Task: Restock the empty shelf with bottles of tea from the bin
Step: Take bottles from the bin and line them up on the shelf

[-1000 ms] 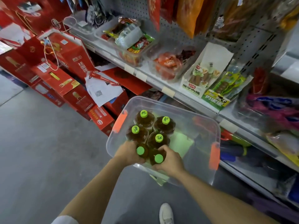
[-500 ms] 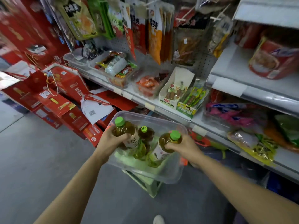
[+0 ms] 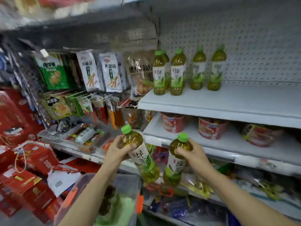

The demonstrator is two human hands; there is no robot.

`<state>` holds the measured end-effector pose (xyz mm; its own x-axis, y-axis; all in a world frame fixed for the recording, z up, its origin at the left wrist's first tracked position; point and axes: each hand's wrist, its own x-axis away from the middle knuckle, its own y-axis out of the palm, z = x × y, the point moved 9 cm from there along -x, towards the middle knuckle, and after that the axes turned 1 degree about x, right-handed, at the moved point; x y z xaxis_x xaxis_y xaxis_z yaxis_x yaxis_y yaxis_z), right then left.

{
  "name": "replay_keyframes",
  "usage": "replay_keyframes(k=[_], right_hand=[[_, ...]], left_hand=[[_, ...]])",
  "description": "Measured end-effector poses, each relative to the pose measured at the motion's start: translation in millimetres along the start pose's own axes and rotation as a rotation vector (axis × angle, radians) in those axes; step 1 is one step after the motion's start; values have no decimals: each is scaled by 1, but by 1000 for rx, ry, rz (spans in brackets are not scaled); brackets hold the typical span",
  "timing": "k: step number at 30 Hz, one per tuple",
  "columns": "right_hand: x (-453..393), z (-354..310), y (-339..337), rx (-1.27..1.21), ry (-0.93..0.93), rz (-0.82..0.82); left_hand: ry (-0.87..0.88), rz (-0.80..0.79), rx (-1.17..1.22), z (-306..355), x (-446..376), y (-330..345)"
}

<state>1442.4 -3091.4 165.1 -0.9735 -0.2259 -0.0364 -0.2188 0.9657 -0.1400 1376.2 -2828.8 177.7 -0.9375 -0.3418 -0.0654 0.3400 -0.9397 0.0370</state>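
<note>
My left hand (image 3: 117, 150) grips a green-capped tea bottle (image 3: 141, 154) by its shoulder, tilted with the cap up and to the left. My right hand (image 3: 194, 155) grips a second tea bottle (image 3: 176, 163) near its neck, almost upright. Both bottles hang in the air above the clear plastic bin (image 3: 125, 181) at the bottom centre, in which dark bottles show blurred. On the white shelf (image 3: 228, 101) at upper right, several tea bottles (image 3: 177, 70) stand in a row at its left end and back. The rest of that shelf is bare.
Cup noodles (image 3: 210, 128) sit on the shelf below the tea shelf. Snack bags (image 3: 110, 72) hang on pegs to the left. Red gift boxes (image 3: 29, 160) are stacked at lower left. Packaged goods fill the lower shelves at right.
Both hands have lifted a bottle each out of the bin and raised them toward the shelves. My view has swung up, so the white tea shelf now shows.
</note>
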Motion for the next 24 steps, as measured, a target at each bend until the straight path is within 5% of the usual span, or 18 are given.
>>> replay_keyframes(k=[10, 24], right_hand=[[14, -137, -146, 9, -210, 300], [-94, -201, -200, 86, -271, 640]], left_hand=[[202, -254, 0, 136, -27, 143], [236, -392, -20, 182, -185, 245]])
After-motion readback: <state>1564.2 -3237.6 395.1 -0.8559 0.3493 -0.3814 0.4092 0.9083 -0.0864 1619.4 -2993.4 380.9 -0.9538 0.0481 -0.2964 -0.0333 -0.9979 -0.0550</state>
